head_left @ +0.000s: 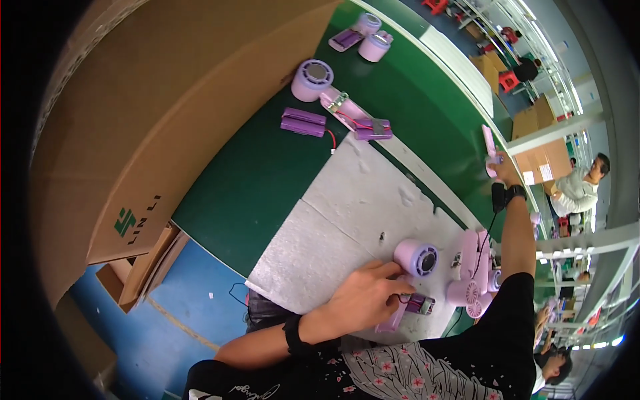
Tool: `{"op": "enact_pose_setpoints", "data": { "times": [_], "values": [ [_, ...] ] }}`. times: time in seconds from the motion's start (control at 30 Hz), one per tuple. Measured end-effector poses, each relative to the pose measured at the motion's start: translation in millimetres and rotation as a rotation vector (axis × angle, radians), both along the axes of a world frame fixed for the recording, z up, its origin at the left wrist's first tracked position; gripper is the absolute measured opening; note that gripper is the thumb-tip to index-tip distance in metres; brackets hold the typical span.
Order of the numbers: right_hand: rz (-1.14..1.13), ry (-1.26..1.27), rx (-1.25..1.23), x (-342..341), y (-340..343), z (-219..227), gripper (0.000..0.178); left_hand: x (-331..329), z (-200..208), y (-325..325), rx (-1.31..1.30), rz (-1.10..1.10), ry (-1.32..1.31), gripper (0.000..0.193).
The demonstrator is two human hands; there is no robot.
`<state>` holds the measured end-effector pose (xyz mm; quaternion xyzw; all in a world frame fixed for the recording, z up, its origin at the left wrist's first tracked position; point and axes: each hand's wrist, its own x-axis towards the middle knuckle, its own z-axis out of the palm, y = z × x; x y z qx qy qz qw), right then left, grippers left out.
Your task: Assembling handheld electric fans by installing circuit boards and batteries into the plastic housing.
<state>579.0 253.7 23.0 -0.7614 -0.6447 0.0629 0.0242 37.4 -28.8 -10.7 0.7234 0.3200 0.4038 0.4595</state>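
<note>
My left hand (363,297) rests on the white foam mat (347,213), fingers curled over a purple battery pack with wires (417,305) and a pink shell piece (392,321). Just beyond my fingers lies a lilac round fan housing (417,257). My right hand (503,170) is stretched far out to the right over the green table (267,173), gripping a slim pink handle piece (490,148). A black watch sits on that wrist. A pile of pink fan parts (475,273) lies under my right arm.
A big cardboard box (153,113) stands at the left. Further up the table lie a purple battery pack (303,123), a lilac fan housing (312,79), a wired pink assembly (357,119) and more parts (363,37). Other people sit at the right.
</note>
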Motion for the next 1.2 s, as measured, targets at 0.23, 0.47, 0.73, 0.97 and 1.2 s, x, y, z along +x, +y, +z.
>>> {"op": "enact_pose_setpoints", "data": {
  "times": [0.23,0.47,0.73,0.97,1.2],
  "values": [
    [0.080,0.315,-0.194,-156.9,-35.7,80.3,0.050,0.1,7.3,3.8,-0.025,-0.042,0.030,0.031],
    [0.884,0.422,-0.256,-390.1,-117.1,99.9,0.054,0.4,-1.6,0.1,-0.015,-0.004,0.053,0.030],
    [1.018,0.163,0.049,-454.5,-160.3,73.4,0.042,7.7,-2.9,-4.6,0.071,0.006,0.045,0.030],
    [0.657,0.403,-0.444,-389.4,-251.4,193.6,0.050,2.8,-1.5,1.5,0.047,-0.001,-0.006,0.031],
    [0.686,1.165,-1.129,-300.7,-319.4,167.7,0.050,1.2,0.1,8.6,0.062,0.050,0.032,0.030]
  ]
}}
